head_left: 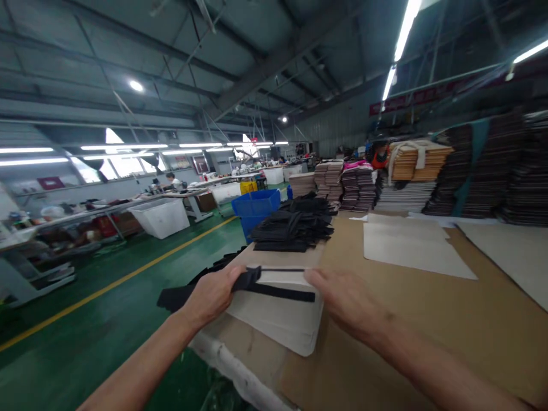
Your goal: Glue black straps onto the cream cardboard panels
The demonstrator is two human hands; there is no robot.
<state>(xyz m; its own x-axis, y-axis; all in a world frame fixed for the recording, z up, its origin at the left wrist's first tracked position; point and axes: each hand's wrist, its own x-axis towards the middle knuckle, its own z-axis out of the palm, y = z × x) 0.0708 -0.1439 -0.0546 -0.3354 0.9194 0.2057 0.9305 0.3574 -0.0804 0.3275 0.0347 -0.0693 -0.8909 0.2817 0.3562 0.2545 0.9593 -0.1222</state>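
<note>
My left hand [216, 292] is closed on a piece of black fabric [175, 297], whose loose end hangs out to the left past the table edge. A thin black strip [282, 270] stretches from there to my right hand [331, 291], whose fingers pinch its other end. Just below it, a wider black strip [286, 293] lies across pale, round-cornered sheets [295, 334] on the table. Behind my hands, a heap of black fabric pieces [293, 225] rests near the table's left edge.
Pale sheets [411, 242] lie on the brown tabletop [406, 314] at the right. Tall stacks of dark material [483, 165] and an orange-brown stack [417, 161] stand behind. Blue bins [254, 208] and a white bin [161, 217] are on the left. A person sits far back.
</note>
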